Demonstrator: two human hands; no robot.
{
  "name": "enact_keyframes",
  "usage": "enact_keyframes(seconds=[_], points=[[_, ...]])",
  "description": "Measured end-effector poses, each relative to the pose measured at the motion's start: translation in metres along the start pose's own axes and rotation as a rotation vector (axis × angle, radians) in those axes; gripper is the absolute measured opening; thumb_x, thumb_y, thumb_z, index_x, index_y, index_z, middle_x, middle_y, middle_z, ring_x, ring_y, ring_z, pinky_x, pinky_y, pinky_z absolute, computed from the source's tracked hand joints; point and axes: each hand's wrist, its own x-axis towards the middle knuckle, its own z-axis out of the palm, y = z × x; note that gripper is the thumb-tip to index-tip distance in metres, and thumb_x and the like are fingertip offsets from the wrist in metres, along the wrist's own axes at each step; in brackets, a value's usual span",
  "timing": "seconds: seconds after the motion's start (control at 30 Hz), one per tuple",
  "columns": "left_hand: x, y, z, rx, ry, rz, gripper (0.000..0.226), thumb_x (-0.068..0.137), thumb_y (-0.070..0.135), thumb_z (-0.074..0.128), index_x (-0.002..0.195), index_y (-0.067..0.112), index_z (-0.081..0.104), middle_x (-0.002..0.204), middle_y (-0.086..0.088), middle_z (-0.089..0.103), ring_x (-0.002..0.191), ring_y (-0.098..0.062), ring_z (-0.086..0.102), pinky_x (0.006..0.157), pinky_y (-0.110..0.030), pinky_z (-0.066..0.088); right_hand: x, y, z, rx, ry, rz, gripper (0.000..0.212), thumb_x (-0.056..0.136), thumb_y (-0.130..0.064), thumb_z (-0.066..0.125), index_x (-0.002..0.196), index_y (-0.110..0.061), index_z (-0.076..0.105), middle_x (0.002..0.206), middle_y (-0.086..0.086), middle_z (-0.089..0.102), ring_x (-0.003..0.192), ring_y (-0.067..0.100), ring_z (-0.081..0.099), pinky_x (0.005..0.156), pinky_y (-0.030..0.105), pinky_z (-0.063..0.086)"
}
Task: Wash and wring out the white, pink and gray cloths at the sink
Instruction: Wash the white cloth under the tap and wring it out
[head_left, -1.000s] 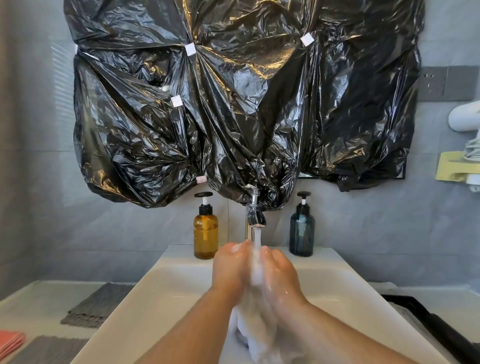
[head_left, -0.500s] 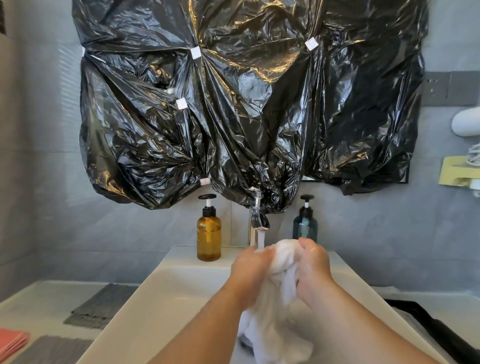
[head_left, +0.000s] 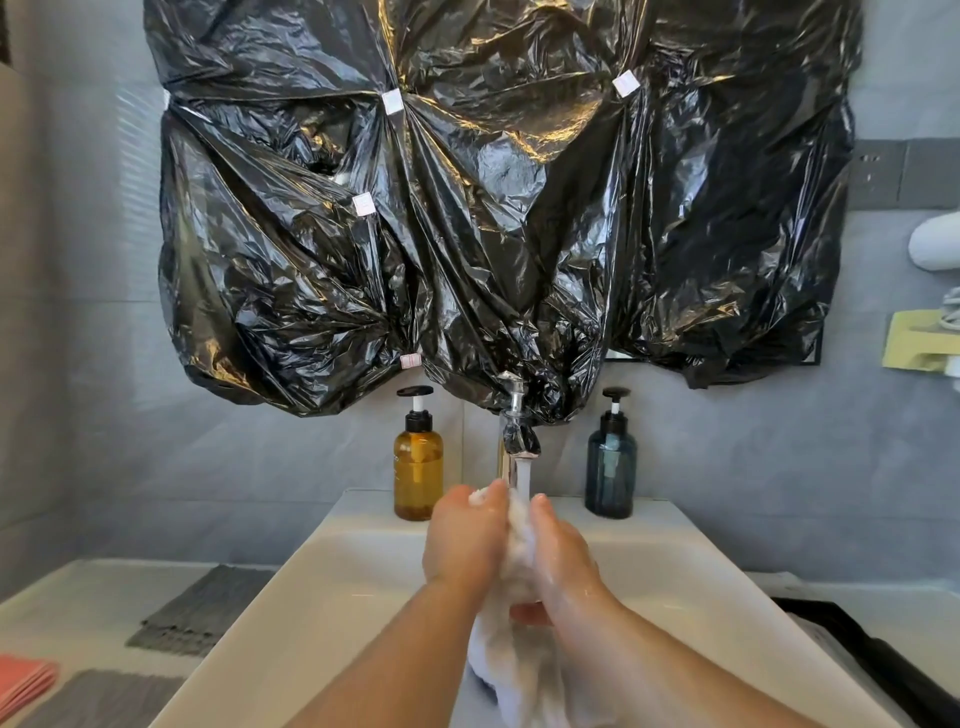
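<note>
**White cloth squeezed under the running tap**

The left hand (head_left: 464, 538) and right hand (head_left: 565, 564) each close their grip round the bunched top of the wet white cloth (head_left: 511, 670), pressing it together beneath the chrome tap (head_left: 515, 405). The cloth's tail hangs into the white rectangular sink (head_left: 291, 597). Gray ribbed cloths (head_left: 202, 608) and a folded pink cloth (head_left: 26, 680) lie on the counter (head_left: 78, 597).

Left hand (head_left: 465, 535) against right hand (head_left: 563, 561)

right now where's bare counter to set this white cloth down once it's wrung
Bare counter left of the sink, behind the pink cloth, beside the gray cloths. A strip right, behind the black tray. Back ledge crowded: bottles, faucet.
</note>
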Motion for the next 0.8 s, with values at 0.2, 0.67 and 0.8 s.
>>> enact_keyframes(seconds=[0.2, 0.67, 0.8], points=[[0.006, 0.009, 0.012, 0.085, -0.291, 0.194, 0.059, 0.042, 0.01, 0.091, 0.056, 0.024, 0.036, 0.047, 0.007, 0.042, 0.041, -0.018, 0.051, 0.04, -0.022, 0.032, 0.011, 0.0, -0.01, -0.29, 0.065, -0.325, 0.039, 0.083, -0.047, 0.036, 0.083, -0.018, 0.062, 0.095, 0.011, 0.07, 0.094, 0.032, 0.067, 0.09, 0.048, 0.056], [-0.005, 0.002, -0.017, -0.141, -0.731, -0.353, 0.081, 0.068, 0.081, 0.065, 0.124, 0.023, 0.071, 0.119, -0.008, 0.073, 0.116, -0.026, 0.066, 0.112, -0.043, 0.042, 0.027, -0.026, -0.037, 0.508, -0.019, -0.127, 0.019, 0.1, -0.022, 0.048, 0.105, -0.012, 0.064, 0.091, 0.02, 0.065, 0.072, 0.032, 0.064, 0.054, 0.03, 0.051], [0.002, -0.001, -0.022, -0.265, -0.699, -0.361, 0.062, 0.078, 0.06, 0.065, 0.116, 0.013, 0.076, 0.11, -0.017, 0.075, 0.093, -0.028, 0.073, 0.087, -0.035, 0.054, 0.016, -0.033, -0.037, 0.33, -0.045, -0.089, 0.022, 0.093, -0.007, 0.042, 0.085, -0.013, 0.061, 0.077, 0.014, 0.064, 0.065, 0.03, 0.059, 0.06, 0.035, 0.05]])
